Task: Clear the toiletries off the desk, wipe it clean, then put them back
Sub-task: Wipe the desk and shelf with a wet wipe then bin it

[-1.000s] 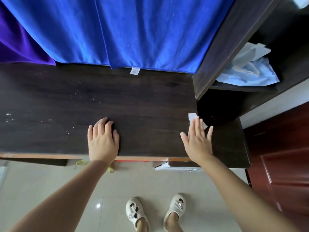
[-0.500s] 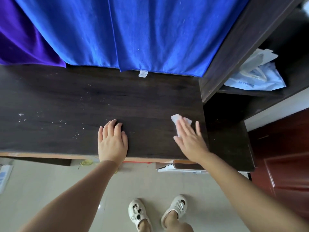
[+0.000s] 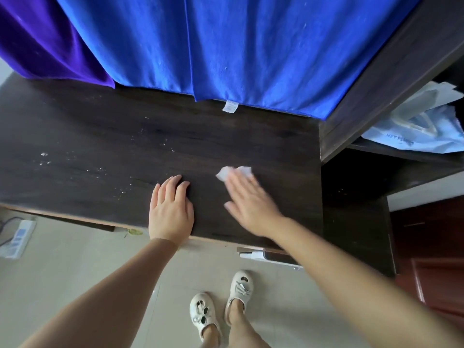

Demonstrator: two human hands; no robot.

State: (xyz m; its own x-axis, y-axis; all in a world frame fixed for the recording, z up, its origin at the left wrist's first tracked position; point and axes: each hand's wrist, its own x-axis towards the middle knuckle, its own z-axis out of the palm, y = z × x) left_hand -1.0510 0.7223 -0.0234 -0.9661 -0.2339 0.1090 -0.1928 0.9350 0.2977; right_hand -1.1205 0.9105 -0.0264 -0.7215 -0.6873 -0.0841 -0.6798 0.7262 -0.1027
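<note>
Under the flat right hand point(image 3: 248, 204) sits a white wipe point(image 3: 232, 172), peeking past its fingertips on the desk point(image 3: 100, 146). Left hand point(image 3: 170, 209) lies open, holding nothing. Crumbs point(image 3: 120, 189) left of those fingers may get missed; the wipe could slip out.

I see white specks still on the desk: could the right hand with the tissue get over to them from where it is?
Probably not directly. The specks lie left of the left hand, which rests flat on the desk between them and the right hand pressing the tissue.
</note>
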